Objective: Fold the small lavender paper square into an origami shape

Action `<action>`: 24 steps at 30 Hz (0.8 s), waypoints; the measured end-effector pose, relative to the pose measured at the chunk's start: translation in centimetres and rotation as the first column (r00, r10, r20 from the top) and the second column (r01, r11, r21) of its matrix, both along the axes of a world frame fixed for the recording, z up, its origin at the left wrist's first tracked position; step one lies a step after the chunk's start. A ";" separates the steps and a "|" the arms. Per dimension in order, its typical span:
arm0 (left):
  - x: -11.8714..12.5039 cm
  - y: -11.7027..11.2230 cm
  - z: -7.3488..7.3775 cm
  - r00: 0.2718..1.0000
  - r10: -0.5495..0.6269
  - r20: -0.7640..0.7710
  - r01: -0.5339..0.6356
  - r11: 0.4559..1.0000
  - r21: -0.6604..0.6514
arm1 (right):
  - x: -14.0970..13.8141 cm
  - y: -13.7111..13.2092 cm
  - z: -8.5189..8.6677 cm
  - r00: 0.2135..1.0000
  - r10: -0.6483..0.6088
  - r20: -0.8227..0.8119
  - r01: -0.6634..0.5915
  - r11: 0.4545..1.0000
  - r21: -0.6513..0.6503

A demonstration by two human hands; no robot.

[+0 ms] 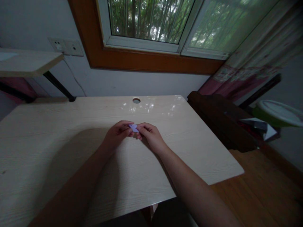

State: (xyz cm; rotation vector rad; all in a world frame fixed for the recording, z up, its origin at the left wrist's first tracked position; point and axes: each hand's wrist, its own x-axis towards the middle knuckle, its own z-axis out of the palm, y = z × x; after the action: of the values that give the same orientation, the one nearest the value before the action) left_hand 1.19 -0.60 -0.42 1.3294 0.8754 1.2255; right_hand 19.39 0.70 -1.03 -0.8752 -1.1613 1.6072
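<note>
Between my two hands is a small piece of folded purple paper [133, 128], pale lilac on top with a darker edge at its left. My left hand [119, 131] pinches its left side between thumb and fingers. On the opposite side, my right hand [150, 134] grips it with the thumb on top and fingers curled below. Both hands are close together over the middle of the table. The fingers hide the paper's ends, so its full shape cannot be made out.
The pale wood-grain table [78, 164] has a round cable hole [136, 101] near its back edge. A raised shelf [30, 63] on black legs stands at the left. Behind is a window [151, 22]. Right of the table are a dark wooden piece of furniture [220, 116] and a green container [279, 113].
</note>
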 end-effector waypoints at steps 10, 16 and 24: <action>0.0 -0.2 0.6 0.999 0.019 -0.049 -0.016 0.998 0.064 | 0.2 -0.3 0.9 0.999 0.000 0.033 -0.004 0.992 0.123; -0.1 -0.2 0.5 0.999 0.021 -0.028 -0.020 1.000 0.021 | 0.3 -0.5 1.3 1.000 -0.004 0.018 0.001 0.987 0.158; -0.3 -0.2 0.3 0.996 0.087 -0.035 -0.086 0.996 0.014 | 0.1 -0.8 1.0 0.997 -0.029 0.066 0.013 0.972 0.234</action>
State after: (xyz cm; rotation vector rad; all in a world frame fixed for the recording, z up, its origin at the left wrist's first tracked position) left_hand 0.91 -0.84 -0.12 1.3383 0.9607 1.2789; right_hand 19.48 -0.13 -0.01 -0.7912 -1.3539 1.3986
